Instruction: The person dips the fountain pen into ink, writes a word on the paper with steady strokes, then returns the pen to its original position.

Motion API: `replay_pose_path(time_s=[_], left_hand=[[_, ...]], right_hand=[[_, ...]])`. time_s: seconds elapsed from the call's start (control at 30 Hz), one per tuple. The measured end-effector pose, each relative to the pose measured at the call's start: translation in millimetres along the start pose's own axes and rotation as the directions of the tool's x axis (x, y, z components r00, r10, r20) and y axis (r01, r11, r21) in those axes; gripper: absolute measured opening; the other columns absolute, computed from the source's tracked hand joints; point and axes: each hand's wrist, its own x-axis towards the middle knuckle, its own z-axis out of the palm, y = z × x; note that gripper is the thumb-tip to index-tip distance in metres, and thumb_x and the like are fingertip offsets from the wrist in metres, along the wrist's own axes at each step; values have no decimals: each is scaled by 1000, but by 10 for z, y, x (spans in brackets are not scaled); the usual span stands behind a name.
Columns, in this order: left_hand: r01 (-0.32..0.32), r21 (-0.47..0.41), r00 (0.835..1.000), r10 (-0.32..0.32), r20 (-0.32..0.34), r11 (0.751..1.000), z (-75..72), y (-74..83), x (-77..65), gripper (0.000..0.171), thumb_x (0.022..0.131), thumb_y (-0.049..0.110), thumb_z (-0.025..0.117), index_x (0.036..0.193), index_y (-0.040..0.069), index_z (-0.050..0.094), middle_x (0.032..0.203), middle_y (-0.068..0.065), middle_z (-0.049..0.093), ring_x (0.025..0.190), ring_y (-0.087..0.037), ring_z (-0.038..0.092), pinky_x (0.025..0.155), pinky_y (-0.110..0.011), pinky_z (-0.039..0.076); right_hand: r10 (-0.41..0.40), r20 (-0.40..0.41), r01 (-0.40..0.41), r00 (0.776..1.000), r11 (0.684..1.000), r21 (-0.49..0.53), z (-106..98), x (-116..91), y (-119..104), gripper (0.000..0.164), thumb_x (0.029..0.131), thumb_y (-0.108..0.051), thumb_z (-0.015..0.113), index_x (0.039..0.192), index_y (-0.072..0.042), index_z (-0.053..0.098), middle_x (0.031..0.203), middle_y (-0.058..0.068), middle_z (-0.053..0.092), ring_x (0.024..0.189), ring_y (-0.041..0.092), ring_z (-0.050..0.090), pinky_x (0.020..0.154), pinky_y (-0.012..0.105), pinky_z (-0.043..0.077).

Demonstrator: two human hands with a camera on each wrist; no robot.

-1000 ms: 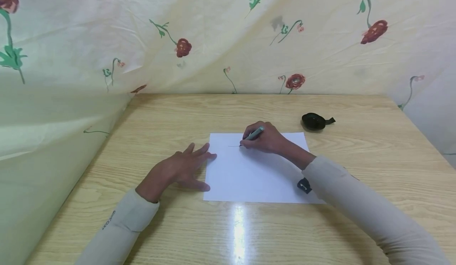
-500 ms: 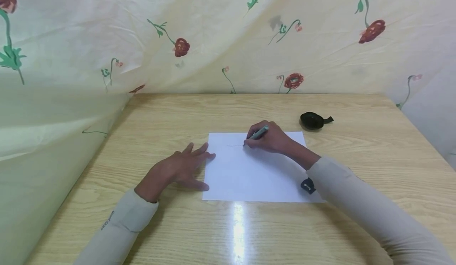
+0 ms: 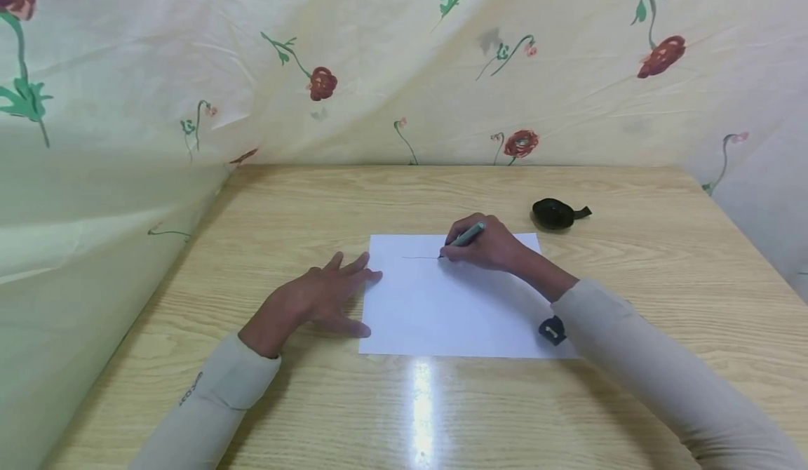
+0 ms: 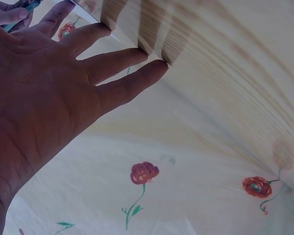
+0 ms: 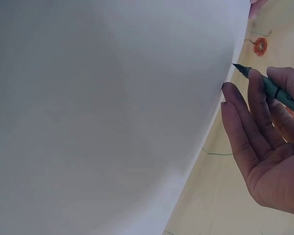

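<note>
My right hand (image 3: 487, 243) pinches a green fountain pen (image 3: 468, 234) between thumb and fingers. Its dark nib (image 5: 238, 67) meets a white sheet of paper (image 3: 435, 316). A thin, nearly level line (image 3: 419, 257) runs leftward from the nib on the upper part of the sheet. My left hand (image 3: 325, 298) lies at the sheet's left edge with fingers spread and straight, some fingertips and the thumb on the paper. The left wrist view shows this left hand (image 4: 54, 88) from the palm side, fingertips down on the surface.
Beyond the sheet, to the right, lies a small black pan-like dish (image 3: 554, 214) with a short handle. The wooden table (image 3: 315, 414) reaches back to a flowered cloth (image 3: 379, 56), which also hangs along its left side. A small black piece (image 3: 553, 330) sits by the right cuff.
My right hand has slid a little to the right with the pen, and the line on the paper has grown longer. The left hand stays in place.
</note>
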Motion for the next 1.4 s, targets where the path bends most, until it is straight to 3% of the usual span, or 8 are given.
replay_pose_path(time_s=[0.57, 1.4], left_hand=[[20, -27, 1000, -19, 20, 999, -13, 27, 36, 92, 83, 50, 78, 157, 22, 32, 167, -7, 7, 149, -45, -2, 111, -71, 14], [8, -7, 1000, -8, 18, 1000, 12, 16, 4, 92, 83, 50, 77, 158, 22, 31, 167, -8, 7, 149, -46, -1, 110, -71, 18]], right_hand=[[45, 4, -45, 999, 999, -10, -150, -109, 133, 5, 87, -18, 78, 84, -13, 78, 72, -4, 69, 66, 17, 57, 60, 31, 46], [70, -35, -70, 997, 998, -8, -297, -320, 352, 7, 88, -17, 77, 83, -11, 78, 73, -3, 71, 67, 18, 55, 59, 29, 45]])
